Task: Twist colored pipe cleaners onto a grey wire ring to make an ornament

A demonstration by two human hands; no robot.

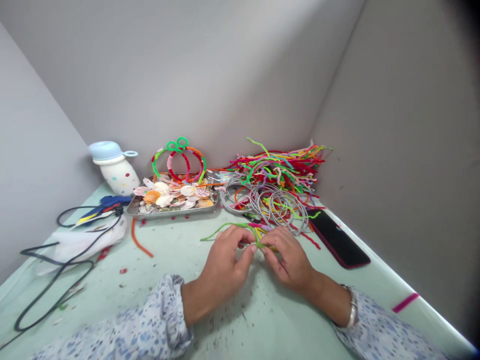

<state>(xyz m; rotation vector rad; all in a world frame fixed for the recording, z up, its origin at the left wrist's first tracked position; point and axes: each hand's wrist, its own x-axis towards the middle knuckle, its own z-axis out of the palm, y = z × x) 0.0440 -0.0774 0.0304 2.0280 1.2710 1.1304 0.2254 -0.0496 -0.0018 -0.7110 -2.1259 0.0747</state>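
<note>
Both hands meet low over the table's middle, their fingertips nearly touching. My left hand (229,260) pinches a green pipe cleaner, and a loose green tail of this pipe cleaner (214,234) sticks out to the left. My right hand (290,257) is closed on the same work, thumb against forefinger. Between them shows part of a pipe-cleaner-wrapped piece (260,227) in pink, lilac and yellow. Its lower part is hidden by my fingers, so its whole shape cannot be made out. Just behind lie several grey wire rings (287,212), tangled with loose pipe cleaners.
A metal tray (170,215) holds seashells, with a finished-looking pipe-cleaner headband (204,162) above it. Behind the rings is a pile of pipe cleaners (281,167). A phone (343,242) lies right. At left are a white bottle (120,175), blue-handled scissors (112,201) and a black cable (71,262).
</note>
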